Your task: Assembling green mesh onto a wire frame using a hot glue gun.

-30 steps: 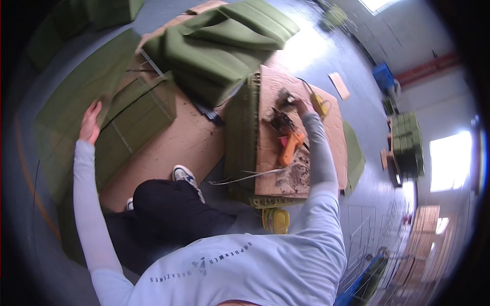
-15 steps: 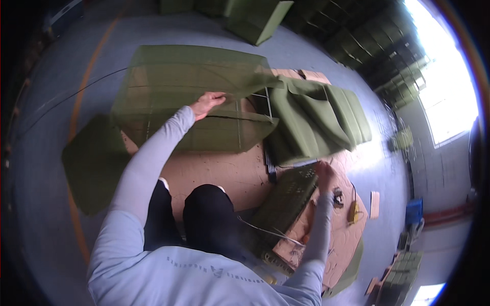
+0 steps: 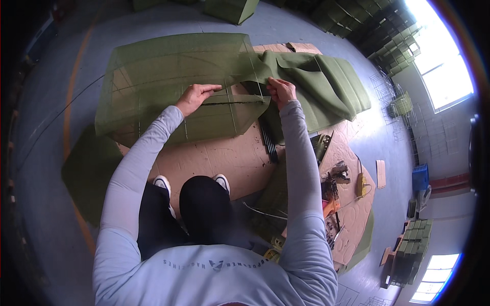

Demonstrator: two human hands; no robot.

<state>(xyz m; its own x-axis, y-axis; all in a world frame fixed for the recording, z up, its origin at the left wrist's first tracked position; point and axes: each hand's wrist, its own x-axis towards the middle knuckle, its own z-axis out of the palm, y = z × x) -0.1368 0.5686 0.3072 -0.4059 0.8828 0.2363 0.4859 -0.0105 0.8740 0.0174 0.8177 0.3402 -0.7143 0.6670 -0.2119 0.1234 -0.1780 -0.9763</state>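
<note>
Green mesh fabric (image 3: 168,58) lies stretched over a thin metal wire frame (image 3: 230,104), with a dark-edged gap along its right part. My left hand (image 3: 193,98) rests at the inner end of that gap, its fingers pressed together on the mesh. Close to the frame's right end is my right hand (image 3: 282,93), closed in a pinch beside the loose mesh flap. Whatever its fingertips hold is too small to make out. Just beyond it, a thick pile of folded green fabric (image 3: 326,84) lies to the right.
Cardboard (image 3: 204,158) covers the floor under the work. Beside my right arm, tools and a yellow object (image 3: 362,184) lie on a cardboard-topped surface (image 3: 352,214). Dark rods (image 3: 269,145) lie near the fabric pile. Green boxes (image 3: 408,250) are stacked at the right.
My right hand has moved up from the tool area to the right end of the wire frame. My left hand stays at the mesh gap. The whole view has shifted slightly.
</note>
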